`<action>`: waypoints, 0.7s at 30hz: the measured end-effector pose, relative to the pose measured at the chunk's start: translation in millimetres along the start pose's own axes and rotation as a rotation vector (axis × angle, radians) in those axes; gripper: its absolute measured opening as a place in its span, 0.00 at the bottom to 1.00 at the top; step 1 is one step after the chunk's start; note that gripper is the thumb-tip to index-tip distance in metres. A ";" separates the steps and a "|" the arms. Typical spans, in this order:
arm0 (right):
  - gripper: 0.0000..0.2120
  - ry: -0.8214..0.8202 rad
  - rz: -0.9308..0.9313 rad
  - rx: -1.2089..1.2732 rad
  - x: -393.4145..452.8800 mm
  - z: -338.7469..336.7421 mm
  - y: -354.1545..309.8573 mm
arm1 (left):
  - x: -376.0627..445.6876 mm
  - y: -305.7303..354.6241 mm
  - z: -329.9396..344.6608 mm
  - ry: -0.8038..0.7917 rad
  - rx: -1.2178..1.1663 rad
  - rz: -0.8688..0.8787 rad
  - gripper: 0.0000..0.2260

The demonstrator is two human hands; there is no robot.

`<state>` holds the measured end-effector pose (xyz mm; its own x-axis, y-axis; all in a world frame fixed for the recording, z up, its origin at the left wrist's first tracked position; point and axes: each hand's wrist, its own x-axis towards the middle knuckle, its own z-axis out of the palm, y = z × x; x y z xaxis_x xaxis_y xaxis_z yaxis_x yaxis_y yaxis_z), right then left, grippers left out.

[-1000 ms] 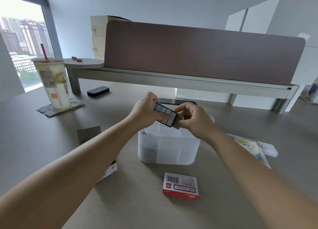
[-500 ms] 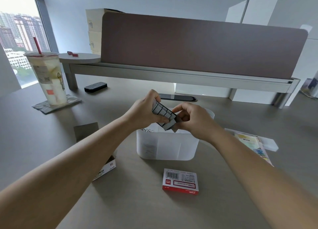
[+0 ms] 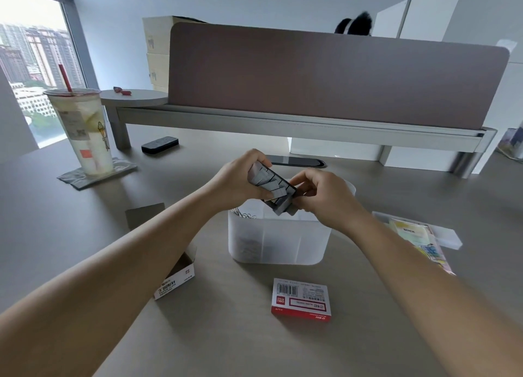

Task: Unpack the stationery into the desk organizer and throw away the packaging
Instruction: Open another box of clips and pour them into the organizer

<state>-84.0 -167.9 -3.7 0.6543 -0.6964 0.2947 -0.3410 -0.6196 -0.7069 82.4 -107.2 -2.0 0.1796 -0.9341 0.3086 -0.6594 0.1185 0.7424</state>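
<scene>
Both hands grasp a tilted black tray of staples point(image 3: 271, 190) above the translucent desk organizer point(image 3: 278, 240): left hand point(image 3: 240, 178) at its upper end, right hand point(image 3: 319, 195) pinching its lower end.

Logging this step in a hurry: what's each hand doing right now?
Left hand: grips the staple tray, tilted over the organizer.
Right hand: pinches the tray's lower end.
</scene>
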 end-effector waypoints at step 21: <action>0.14 0.023 0.019 -0.111 -12.1 3.0 -5.4 | 2.2 7.6 2.0 -0.108 0.085 0.041 0.26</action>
<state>-88.0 -155.1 -5.4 0.6315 -0.7160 0.2975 -0.4267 -0.6413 -0.6376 76.3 -109.0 3.1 0.0745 -0.9604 0.2684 -0.7250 0.1326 0.6758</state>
